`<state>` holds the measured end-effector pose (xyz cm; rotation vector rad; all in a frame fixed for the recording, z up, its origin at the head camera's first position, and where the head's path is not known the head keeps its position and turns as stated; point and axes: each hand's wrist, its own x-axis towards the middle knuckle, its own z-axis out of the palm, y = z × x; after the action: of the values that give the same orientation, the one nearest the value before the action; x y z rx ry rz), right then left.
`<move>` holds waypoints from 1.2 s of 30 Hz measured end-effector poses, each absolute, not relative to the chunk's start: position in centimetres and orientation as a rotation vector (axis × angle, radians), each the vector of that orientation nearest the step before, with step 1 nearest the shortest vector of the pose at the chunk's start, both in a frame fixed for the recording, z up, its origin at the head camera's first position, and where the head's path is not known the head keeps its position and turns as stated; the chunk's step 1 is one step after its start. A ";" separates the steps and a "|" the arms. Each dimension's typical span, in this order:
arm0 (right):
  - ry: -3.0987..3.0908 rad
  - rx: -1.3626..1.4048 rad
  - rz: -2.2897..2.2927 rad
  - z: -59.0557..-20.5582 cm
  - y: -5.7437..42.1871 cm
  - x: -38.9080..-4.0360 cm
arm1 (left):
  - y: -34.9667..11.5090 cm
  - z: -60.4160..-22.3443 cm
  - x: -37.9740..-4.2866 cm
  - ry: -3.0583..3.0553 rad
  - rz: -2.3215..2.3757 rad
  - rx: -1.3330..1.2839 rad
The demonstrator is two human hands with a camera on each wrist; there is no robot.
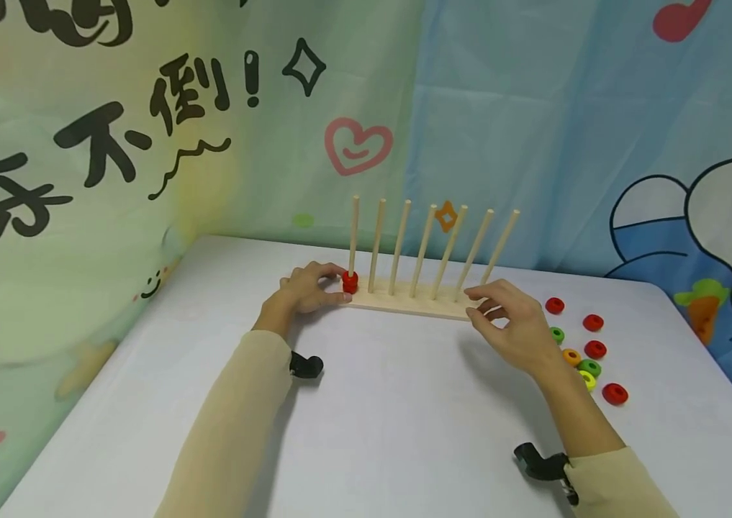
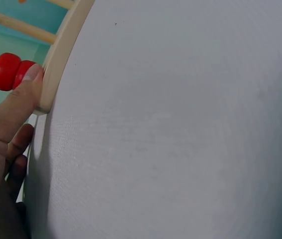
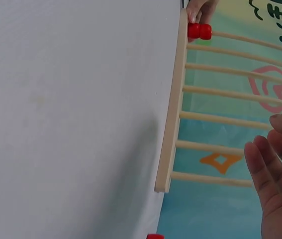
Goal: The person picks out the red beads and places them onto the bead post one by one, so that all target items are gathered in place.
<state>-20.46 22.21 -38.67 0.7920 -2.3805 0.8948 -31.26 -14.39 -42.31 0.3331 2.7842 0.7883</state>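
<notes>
A wooden peg rack (image 1: pixel 407 305) stands on the table, with several upright pegs in a row along its flat base. Two red beads (image 2: pixel 6 72) are stacked at the foot of its leftmost peg. My left hand (image 1: pixel 304 288) grips that end of the base, thumb in front beside the lower bead and other fingers behind, partly hidden. Near the rack's right end, my right hand (image 1: pixel 513 324) hovers with fingers loosely bent. Nothing shows between its thumb and fingertips in the right wrist view, where the hand (image 3: pixel 280 174) is apart from the base.
Loose beads lie on the white table (image 1: pixel 391 403) to the right of my right hand: several red ones (image 1: pixel 615 394), green ones (image 1: pixel 589 367), an orange one (image 1: pixel 571 357) and a yellow one (image 1: pixel 588 380). A printed cloth (image 1: pixel 502 108) hangs behind the table.
</notes>
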 end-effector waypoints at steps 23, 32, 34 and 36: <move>-2.489 0.646 0.787 -38.8 28.2 -17.2 | -14.1 -42.1 -30.8 2.787 0.798 0.326; -2.499 0.542 0.745 -39.2 30.6 -16.4 | -13.9 -42.4 -31.1 2.787 0.801 0.329; -2.508 0.525 0.734 -39.2 30.9 -16.2 | -14.0 -42.5 -31.1 2.787 0.790 0.319; -2.512 0.512 0.729 -39.2 31.2 -16.0 | -14.1 -42.5 -31.1 2.786 0.792 0.315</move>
<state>-15.97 31.23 -39.21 0.5124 -2.5116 0.7286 -31.15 -14.10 -42.49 0.3148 2.7860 0.7918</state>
